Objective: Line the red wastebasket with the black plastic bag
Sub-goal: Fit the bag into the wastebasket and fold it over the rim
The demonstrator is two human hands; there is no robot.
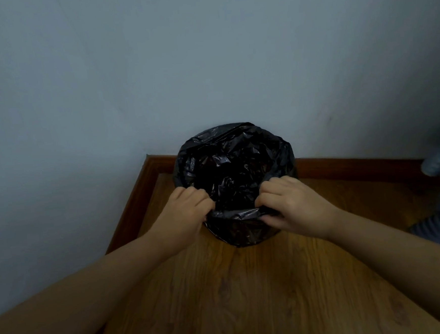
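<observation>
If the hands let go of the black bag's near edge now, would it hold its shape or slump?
The black plastic bag looks thin and floppy: it is creased all over, so the near edge would probably sag. It seems light, since the left hand and right hand bunch it with fingertips. Its glossy film may be slippery.

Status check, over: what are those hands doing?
Left hand, right hand both gripping black bag at near rim. Bag covers basket. Nothing in the way.

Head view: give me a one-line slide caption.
Both hands, left and right, grip the near edge of the black plastic bag draped over the bin in a room corner.
</observation>
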